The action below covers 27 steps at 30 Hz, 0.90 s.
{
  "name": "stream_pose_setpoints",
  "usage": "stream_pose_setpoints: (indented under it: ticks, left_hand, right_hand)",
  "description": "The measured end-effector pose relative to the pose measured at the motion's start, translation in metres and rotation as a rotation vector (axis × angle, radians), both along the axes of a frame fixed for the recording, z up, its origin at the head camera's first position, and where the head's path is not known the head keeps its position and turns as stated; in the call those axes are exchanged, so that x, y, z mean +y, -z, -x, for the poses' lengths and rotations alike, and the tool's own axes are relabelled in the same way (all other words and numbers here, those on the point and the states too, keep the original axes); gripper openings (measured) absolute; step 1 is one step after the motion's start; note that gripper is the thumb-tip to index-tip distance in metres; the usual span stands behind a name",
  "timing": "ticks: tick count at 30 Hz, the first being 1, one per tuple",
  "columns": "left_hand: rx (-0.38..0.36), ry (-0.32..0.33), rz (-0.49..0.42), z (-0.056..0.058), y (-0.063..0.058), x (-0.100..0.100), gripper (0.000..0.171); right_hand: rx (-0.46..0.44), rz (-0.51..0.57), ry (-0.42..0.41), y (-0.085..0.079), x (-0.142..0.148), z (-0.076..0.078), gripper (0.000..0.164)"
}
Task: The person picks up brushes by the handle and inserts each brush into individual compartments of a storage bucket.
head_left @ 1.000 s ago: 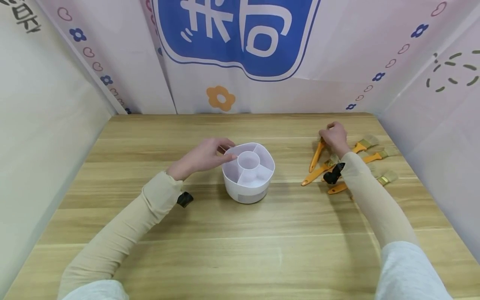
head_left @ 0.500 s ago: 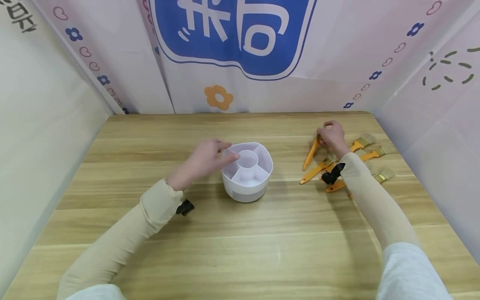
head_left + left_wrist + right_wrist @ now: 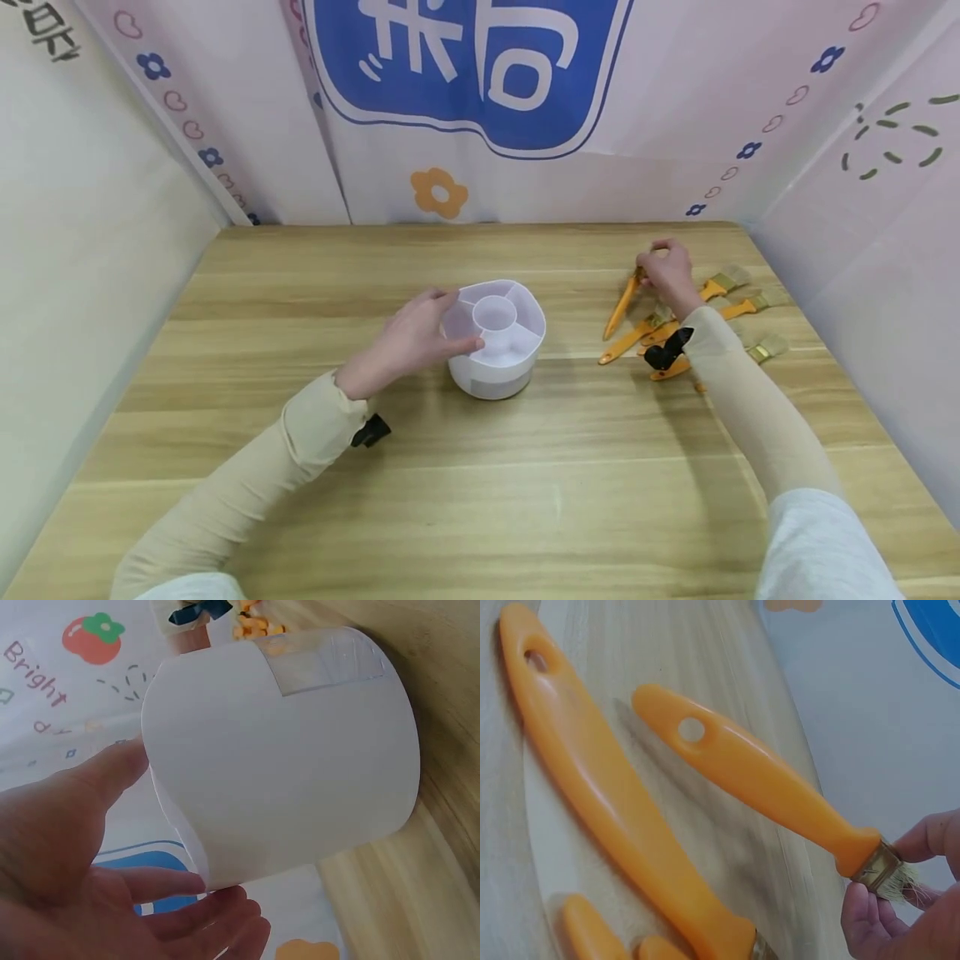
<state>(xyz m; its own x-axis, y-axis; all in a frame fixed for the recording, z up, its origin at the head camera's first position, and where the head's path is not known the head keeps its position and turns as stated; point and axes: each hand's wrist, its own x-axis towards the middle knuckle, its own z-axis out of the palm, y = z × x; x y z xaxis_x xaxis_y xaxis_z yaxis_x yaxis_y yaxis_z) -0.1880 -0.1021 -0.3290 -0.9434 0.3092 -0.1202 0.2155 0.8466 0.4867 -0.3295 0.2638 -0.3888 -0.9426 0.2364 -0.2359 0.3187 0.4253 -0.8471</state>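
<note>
On the wooden table stands a white round divided organizer [image 3: 497, 371], with a central cup and compartments around it. My left hand [image 3: 411, 337] holds its left side, the thumb at the front of the rim and the fingers farther back. In the left wrist view the thumb tip is hidden behind the organizer's wall, and the fingers [image 3: 225, 900] touch the rim's edge. My right hand [image 3: 667, 271] pinches an orange-handled paintbrush [image 3: 621, 308] by its metal band, bristles toward the palm. Its handle slants down toward me, and a shadow lies beside it in the right wrist view.
Several more orange paintbrushes [image 3: 628, 342] lie fanned out under and around my right forearm, bristles mostly pointing right. Printed white sheets [image 3: 645, 183] wall in the table [image 3: 480, 500] at the back and both sides.
My left hand has lowered onto the organizer, its thumb shifting toward the front of the rim. The right hand still pinches the paintbrush, whose handle end has swung slightly left.
</note>
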Motion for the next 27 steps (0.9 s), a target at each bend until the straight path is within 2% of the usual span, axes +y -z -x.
stream_pose_setpoints:
  ticks: [4,9,16,20,27]
  left_hand:
    - [-0.011,0.003,-0.079,0.001,0.010,-0.004,0.083]
    - [-0.027,0.014,-0.243,0.002,0.025,-0.005,0.081]
    - [-0.024,0.006,-0.429,0.008,0.033,-0.008,0.066]
    - [-0.011,-0.012,-0.455,0.012,0.036,-0.011,0.053]
    - [0.002,-0.028,-0.449,0.014,0.039,-0.014,0.045]
  right_hand:
    - [0.004,0.014,-0.010,0.000,0.000,-0.004,0.058]
    - [0.016,0.015,-0.004,0.000,0.004,-0.006,0.057]
    - [0.015,0.019,0.010,0.002,0.009,-0.010,0.058]
    - [0.044,0.038,0.022,0.000,0.008,-0.013,0.057]
    - [0.116,0.201,0.024,-0.009,0.001,-0.017,0.057]
